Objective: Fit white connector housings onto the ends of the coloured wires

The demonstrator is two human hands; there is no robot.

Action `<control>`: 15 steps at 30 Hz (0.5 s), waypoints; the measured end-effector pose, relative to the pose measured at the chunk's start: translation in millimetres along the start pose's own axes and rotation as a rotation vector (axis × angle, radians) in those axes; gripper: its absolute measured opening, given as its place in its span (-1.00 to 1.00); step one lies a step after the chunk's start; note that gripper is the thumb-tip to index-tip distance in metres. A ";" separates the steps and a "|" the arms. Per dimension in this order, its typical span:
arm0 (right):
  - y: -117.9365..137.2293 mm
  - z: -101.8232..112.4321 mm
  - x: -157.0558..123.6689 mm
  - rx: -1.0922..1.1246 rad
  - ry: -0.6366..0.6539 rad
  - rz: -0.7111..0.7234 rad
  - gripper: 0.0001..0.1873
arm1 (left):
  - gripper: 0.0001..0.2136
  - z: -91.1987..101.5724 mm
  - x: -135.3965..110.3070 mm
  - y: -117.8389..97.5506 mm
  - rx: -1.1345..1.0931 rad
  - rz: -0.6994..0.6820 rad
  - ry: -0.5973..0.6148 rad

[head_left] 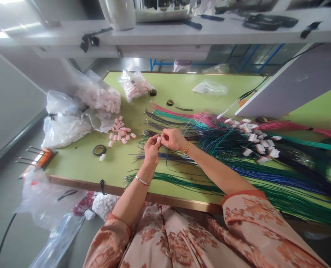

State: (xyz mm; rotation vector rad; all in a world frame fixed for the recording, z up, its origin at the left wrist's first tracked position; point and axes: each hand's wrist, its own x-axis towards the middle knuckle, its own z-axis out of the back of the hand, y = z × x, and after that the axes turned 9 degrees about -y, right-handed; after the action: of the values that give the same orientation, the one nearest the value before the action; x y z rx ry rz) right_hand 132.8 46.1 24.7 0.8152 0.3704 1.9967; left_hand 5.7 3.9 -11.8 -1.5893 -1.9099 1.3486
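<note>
The step in hand seems to be the fitting of a wire into 1 small white connector. This connector is held just over the table, beside the tips of the black wires, and it sits in the left hand, which is closed to a narrow pinch of thumb and finger around it. The right hand is close against the connector, with its fingertips drawn together and the palm turned down; a wire end may be between them, but the fingers cover the place, so I cannot tell. The pink wires, the blue wires and the green wires are spread in separate bunches, their tips toward the left. To the left of the hands is a pile of loose connectors, and to the right lies a cluster of connectors that appear to have wires in them already. In my judgement, the next move calls for a steady left pinch, with the connector's openings turned toward the right hand, and for a straight, gentle push of the wire into the correct opening. As the wires are thin and many, the main risk is to choose a wrong colour or opening.
</note>
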 end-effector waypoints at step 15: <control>-3.9 3.6 -4.6 0.009 0.012 -0.002 -0.88 | -0.67 -0.1 -2.7 -4.5 0.064 -0.030 0.018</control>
State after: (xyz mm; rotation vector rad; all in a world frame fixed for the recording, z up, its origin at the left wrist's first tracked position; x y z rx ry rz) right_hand 139.4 44.1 23.4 0.8085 0.3872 2.0006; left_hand 4.0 1.9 -7.3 -1.5315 -1.8534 1.3646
